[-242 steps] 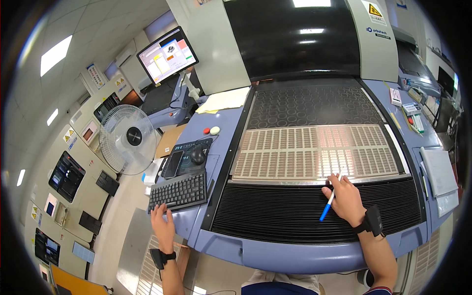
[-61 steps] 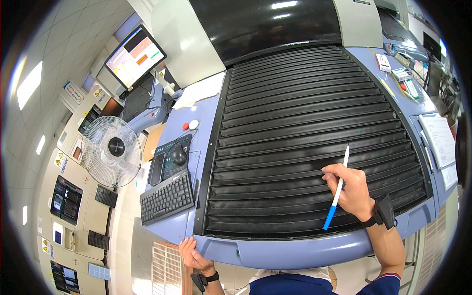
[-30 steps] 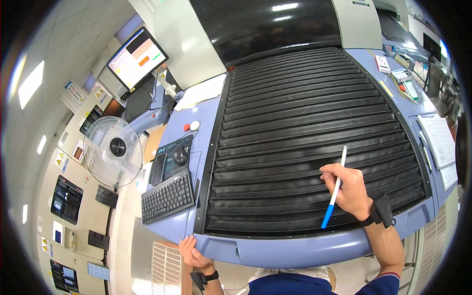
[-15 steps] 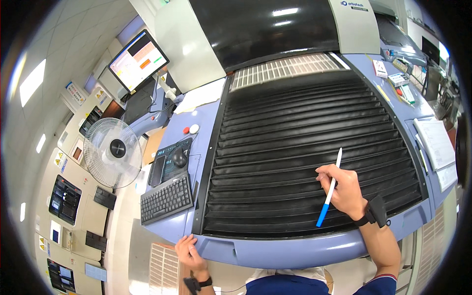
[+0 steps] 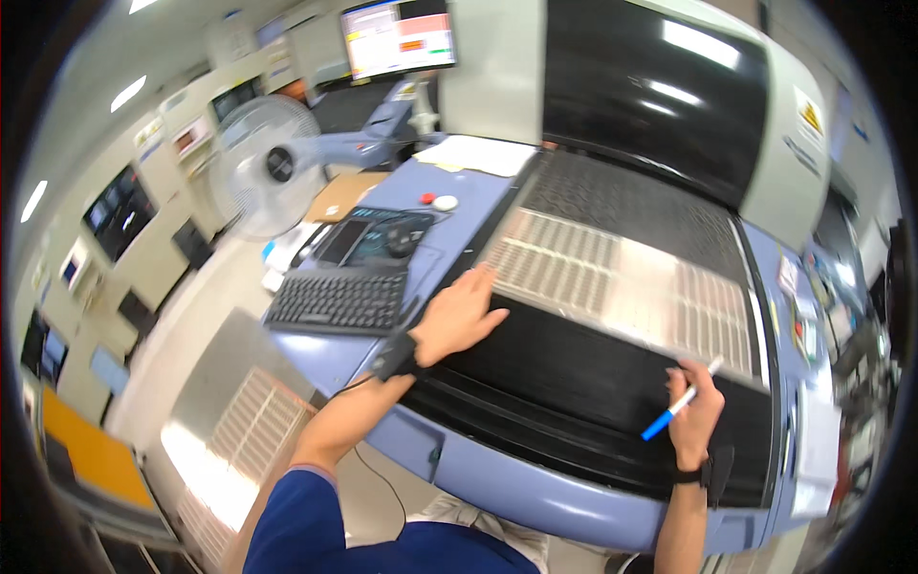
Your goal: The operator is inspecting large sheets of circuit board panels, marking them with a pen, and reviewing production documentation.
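Note:
My left hand reaches over the machine's left side with its fingers stretched out. Its fingertips are at the near left corner of a pale panel with gridded blocks; whether they touch it I cannot tell. In my right hand is a white marker pen with a blue end pointing down to the left. That hand hovers by the panel's near right edge, over the black bellows cover. The panel lies on a dark perforated bed.
A keyboard, a mouse and a phone lie on the left ledge, near red and white buttons. Papers rest on the right ledge. A fan and a monitor stand farther left.
The panel and bed have come out toward me, and the bellows has folded up. My left hand has risen from the front edge to the panel; my view has swung left.

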`<act>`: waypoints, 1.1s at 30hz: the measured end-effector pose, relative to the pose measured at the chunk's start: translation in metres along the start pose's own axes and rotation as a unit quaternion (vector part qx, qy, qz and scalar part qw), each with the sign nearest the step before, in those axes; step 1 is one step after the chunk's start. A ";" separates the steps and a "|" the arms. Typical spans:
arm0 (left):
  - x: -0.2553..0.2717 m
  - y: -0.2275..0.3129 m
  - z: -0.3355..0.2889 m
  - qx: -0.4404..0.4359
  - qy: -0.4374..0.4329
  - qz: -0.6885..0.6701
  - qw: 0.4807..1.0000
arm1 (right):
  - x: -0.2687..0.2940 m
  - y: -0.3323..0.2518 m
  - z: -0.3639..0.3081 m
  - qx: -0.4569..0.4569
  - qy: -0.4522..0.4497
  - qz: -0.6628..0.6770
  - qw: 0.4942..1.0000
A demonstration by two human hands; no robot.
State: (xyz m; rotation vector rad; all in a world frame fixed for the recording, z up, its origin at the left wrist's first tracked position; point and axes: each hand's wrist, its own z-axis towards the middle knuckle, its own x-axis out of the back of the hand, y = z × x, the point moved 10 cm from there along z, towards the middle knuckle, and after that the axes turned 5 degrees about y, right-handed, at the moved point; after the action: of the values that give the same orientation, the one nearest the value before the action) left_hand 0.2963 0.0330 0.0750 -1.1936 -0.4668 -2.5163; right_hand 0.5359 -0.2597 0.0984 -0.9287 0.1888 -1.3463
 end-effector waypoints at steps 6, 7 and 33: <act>-0.058 0.008 -0.018 0.040 -0.077 0.026 0.996 | 0.004 0.044 -0.006 0.070 -0.033 -0.150 0.986; -0.049 0.008 -0.020 0.044 -0.052 0.010 0.998 | -0.002 0.051 -0.006 0.044 -0.069 -0.169 0.982; 0.121 0.060 -0.157 0.350 0.218 -0.647 0.641 | 0.045 -0.142 -0.098 0.171 -0.050 -0.082 0.980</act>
State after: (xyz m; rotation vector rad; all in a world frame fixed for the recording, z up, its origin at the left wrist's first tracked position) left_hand 0.1414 -0.1042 0.0856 0.3319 -2.5171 -2.7209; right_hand 0.3815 -0.3357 0.1465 -0.7284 -0.1978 -1.4241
